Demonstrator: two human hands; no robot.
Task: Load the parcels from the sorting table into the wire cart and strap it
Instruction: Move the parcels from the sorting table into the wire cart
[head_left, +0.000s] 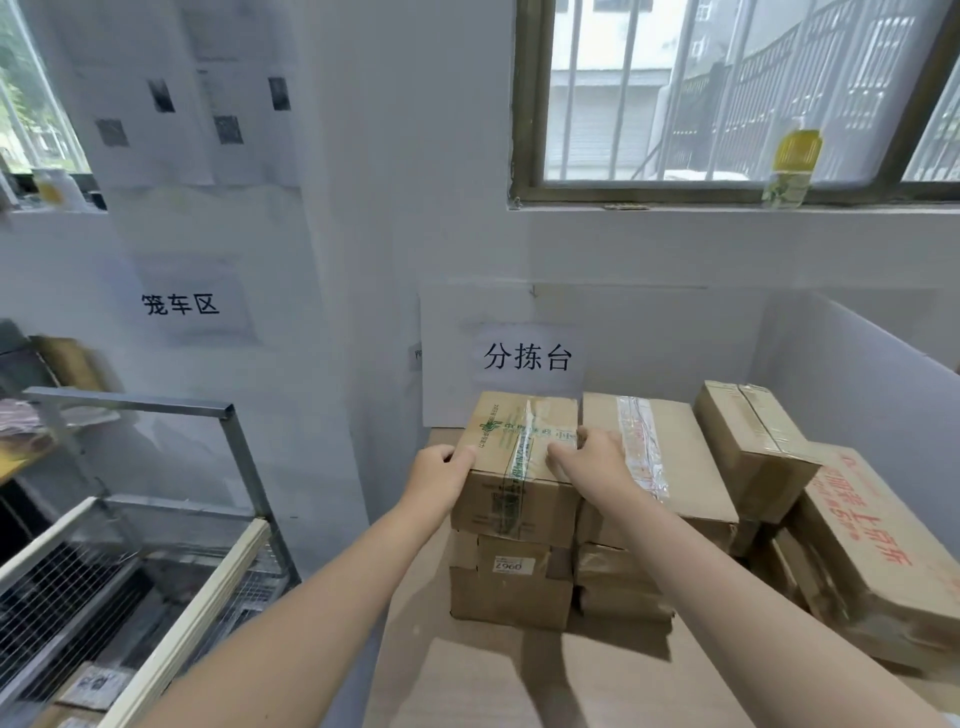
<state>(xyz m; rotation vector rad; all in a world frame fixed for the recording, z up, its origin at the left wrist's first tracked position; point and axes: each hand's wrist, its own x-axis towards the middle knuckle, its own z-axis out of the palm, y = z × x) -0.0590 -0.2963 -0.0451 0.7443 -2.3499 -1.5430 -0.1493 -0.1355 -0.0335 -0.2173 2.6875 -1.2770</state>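
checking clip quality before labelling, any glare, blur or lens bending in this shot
Head view: clear tape on the middle box glares white; head view: wall papers top left are blurred, window frame uprights splay from the wide lens; head view: left hand, right hand and green-taped box look sharp.

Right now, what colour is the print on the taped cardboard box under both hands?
Green print on the brown cardboard box, clearest in the head view.

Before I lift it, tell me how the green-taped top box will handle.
Probably stiff: the green-taped box shows square edges under the left hand and right hand. Glossy tape may be slick. Resting on the lower box, it could drag that one if pushed.
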